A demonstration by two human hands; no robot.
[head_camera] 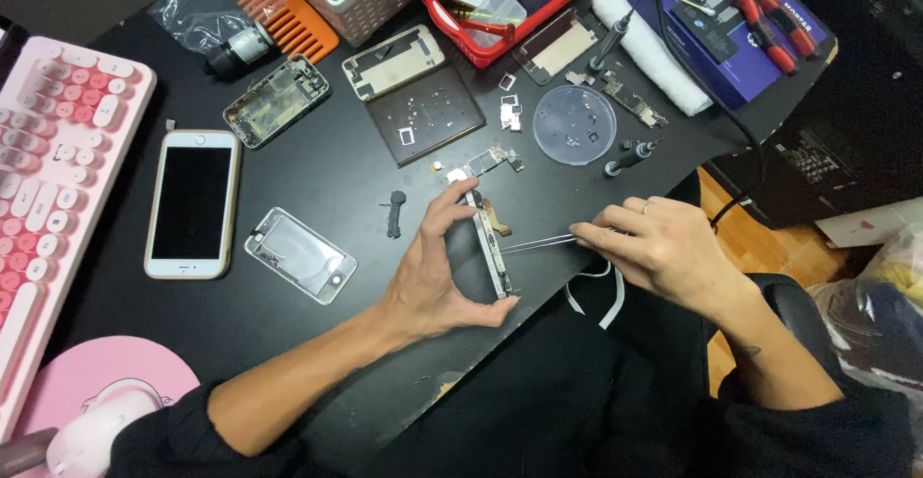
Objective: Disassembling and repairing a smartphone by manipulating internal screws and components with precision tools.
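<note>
Left hand pinches the phone frame on edge, long axis running away; right hand grips tweezers, tips meeting its right side.

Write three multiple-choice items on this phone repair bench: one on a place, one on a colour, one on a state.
1. Where does the intact phone lie?
A. right of the keyboard
B. in the red basket
C. on the person's lap

2. What colour is the keyboard?
A. blue
B. pink
C. green

3. How does the left hand hold the phone frame?
A. flat on its back
B. up on its edge
C. lifted clear of the table

Answers: 1 A, it lies screen up beside the keyboard. 2 B, keys and body are pink. 3 B, thumb and fingers pinch the frame standing edgewise on the table while the right hand points the tweezers at it.
</note>
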